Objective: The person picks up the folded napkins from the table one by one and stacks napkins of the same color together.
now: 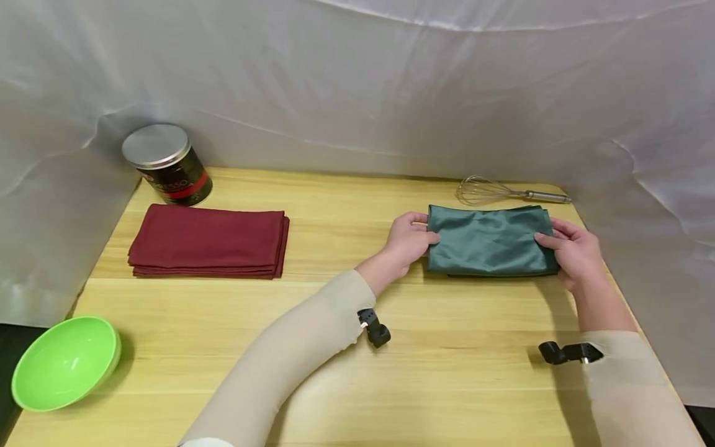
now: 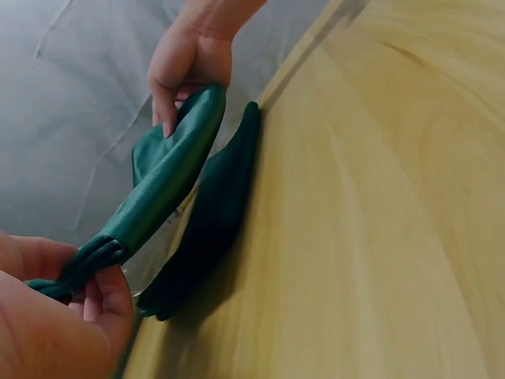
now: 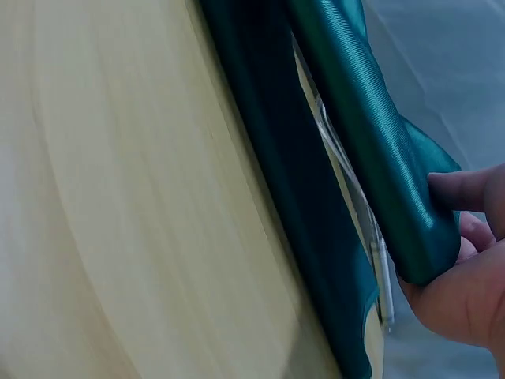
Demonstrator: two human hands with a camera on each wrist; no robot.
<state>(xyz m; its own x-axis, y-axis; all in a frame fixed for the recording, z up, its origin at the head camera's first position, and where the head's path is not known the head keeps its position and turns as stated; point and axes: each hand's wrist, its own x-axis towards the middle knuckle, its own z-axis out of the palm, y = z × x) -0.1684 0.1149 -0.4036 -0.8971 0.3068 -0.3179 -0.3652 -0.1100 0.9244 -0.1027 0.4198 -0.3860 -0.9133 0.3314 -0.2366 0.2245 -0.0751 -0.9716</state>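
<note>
A folded green satin cloth (image 1: pixel 488 239) is held up by its two short ends, toward the right of the table. My left hand (image 1: pixel 406 242) pinches the left end, thumb on top and fingers beneath. At the other end my right hand (image 1: pixel 580 253) grips the cloth the same way. Both wrist views reveal a gap below it, and under that a second dark green folded layer (image 2: pixel 219 217) lying on the wood. Whether this lower layer (image 3: pixel 292 181) is a separate cloth, I cannot tell.
Behind the green cloth lies a wire whisk (image 1: pixel 544 197). To the left are a folded dark red cloth (image 1: pixel 209 241), a black tin (image 1: pixel 187 180) with a silver lid, and a bright green bowl (image 1: pixel 67 363) at the table's left edge. A pale curtain (image 1: pixel 335 81) hangs behind.
</note>
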